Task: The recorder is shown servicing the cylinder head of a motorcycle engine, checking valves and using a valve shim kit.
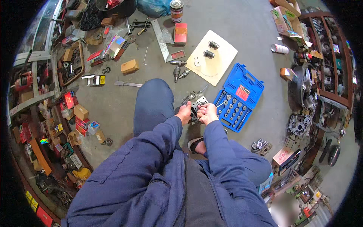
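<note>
While right fingers (204, 112) clench a rod (221, 104), left fingers (184, 114) touch engine part (198, 101), grip unclear, blue case (231, 82) beside

Tool case (255, 89) right of casting (198, 100)

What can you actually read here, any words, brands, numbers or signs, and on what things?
No text is legible enough to quote:
Blue tool case: red label in the lid, too small.
Upright can: printed label, too small.
White can on its side: print blurred.
Cardboard box at lower right: red marks, blurred.
Metal part: no lettering visible.
</note>
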{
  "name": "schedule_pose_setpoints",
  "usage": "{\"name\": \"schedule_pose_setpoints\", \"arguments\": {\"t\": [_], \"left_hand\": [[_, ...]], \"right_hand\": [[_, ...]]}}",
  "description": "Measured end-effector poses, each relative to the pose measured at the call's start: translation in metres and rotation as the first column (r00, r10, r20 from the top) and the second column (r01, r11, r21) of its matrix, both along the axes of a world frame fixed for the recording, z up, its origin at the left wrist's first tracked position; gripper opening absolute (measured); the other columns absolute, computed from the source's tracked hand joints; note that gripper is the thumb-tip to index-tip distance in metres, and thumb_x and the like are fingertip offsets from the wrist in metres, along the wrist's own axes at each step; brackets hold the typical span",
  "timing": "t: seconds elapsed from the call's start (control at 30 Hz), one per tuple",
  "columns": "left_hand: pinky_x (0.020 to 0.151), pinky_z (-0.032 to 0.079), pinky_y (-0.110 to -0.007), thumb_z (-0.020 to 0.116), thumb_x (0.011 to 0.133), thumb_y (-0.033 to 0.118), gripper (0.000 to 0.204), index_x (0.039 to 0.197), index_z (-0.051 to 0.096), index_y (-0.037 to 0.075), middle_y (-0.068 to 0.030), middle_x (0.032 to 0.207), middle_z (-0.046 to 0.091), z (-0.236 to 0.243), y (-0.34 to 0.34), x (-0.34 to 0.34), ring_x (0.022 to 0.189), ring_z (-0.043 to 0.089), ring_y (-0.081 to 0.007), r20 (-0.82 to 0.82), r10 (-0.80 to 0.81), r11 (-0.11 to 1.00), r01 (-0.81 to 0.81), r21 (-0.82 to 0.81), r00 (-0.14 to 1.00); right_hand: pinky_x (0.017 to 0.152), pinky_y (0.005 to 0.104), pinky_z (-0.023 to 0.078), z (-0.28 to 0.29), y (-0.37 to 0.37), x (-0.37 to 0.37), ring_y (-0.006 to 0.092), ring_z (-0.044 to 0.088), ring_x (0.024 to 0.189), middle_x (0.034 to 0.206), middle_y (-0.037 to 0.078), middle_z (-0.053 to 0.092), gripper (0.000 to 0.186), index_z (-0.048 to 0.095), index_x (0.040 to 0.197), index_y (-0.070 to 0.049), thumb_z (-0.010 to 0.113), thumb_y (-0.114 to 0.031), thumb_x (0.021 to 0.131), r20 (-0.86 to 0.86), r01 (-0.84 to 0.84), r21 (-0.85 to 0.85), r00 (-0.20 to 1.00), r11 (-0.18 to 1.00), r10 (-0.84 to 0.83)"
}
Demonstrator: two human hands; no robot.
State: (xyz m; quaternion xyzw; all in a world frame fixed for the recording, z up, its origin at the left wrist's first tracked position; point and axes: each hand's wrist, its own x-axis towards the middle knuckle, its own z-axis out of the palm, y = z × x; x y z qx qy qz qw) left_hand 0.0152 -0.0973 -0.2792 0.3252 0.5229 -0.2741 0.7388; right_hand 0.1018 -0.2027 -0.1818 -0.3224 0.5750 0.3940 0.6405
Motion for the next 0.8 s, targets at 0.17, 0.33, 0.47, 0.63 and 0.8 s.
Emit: {"name": "schedule_pose_setpoints", "arguments": {"t": [0.17, 0.33, 0.47, 0.63, 0.8], "left_hand": [[0.087, 0.040, -0.051, 0.047, 0.093, 0.056, 0.061, 0.130, 0.040, 0.008, -0.0080, 0.121, 0.052, -0.018, -0.006, 0.006, 0.107, 0.050, -0.0275, 0.065, 0.108, 0.991, -0.102, -0.089, 0.992], [0.078, 0.042, -0.041, 0.046, 0.093, 0.055, 0.055, 0.123, 0.047, 0.008, -0.0065, 0.113, 0.055, 0.037, 0.000, 0.013, 0.098, 0.053, -0.0239, 0.015, -0.016, 0.998, 0.015, 0.067, 1.000], [0.075, 0.045, -0.045, 0.044, 0.095, 0.052, 0.052, 0.118, 0.049, 0.006, -0.0064, 0.105, 0.057, 0.047, -0.001, 0.015, 0.093, 0.056, -0.0227, 0.034, 0.070, 0.997, -0.071, 0.009, 0.997], [0.073, 0.051, -0.055, 0.040, 0.095, 0.054, 0.054, 0.115, 0.049, 0.004, -0.0098, 0.106, 0.058, 0.037, 0.001, 0.003, 0.089, 0.062, -0.0288, 0.065, 0.109, 0.990, -0.103, -0.094, 0.992], [0.066, 0.052, -0.052, 0.041, 0.093, 0.058, 0.057, 0.113, 0.050, 0.005, -0.0087, 0.102, 0.059, 0.021, -0.005, 0.002, 0.086, 0.061, -0.0285, 0.112, 0.107, 0.990, -0.096, -0.103, 0.988]], "right_hand": [[0.057, 0.0308, 0.044, -0.006, -0.015, -0.009, 0.0187, 0.053, 0.065, 0.077, 0.007, 0.055, 0.030, 0.049, 0.096, 0.005, 0.056, -0.017, 0.078, 0.333, -0.219, -0.510, 0.841, 0.832, 0.426], [0.098, 0.0432, 0.035, 0.055, -0.032, -0.025, 0.0329, 0.050, 0.112, 0.110, 0.020, 0.058, 0.049, 0.049, 0.115, 0.007, 0.056, -0.012, 0.071, -0.520, 0.447, -0.849, -0.618, -0.281, 0.589], [0.069, 0.0410, 0.051, 0.030, -0.005, -0.004, 0.0309, 0.066, 0.071, 0.071, 0.015, 0.065, 0.016, 0.064, 0.074, -0.002, 0.056, -0.015, 0.071, -0.290, 0.034, -0.896, -0.798, -0.442, 0.528], [0.055, 0.0439, 0.052, 0.010, -0.014, 0.000, 0.0324, 0.066, 0.062, 0.067, 0.018, 0.064, 0.019, 0.064, 0.071, -0.002, 0.056, -0.018, 0.076, -0.186, -0.027, -0.939, -0.800, -0.344, 0.570], [0.033, 0.0314, 0.034, -0.006, 0.009, -0.009, 0.0170, 0.043, 0.035, 0.047, 0.000, 0.047, 0.028, 0.057, 0.071, -0.002, 0.045, -0.017, 0.091, 0.178, -0.413, -0.523, 0.802, 0.745, 0.570]]}}
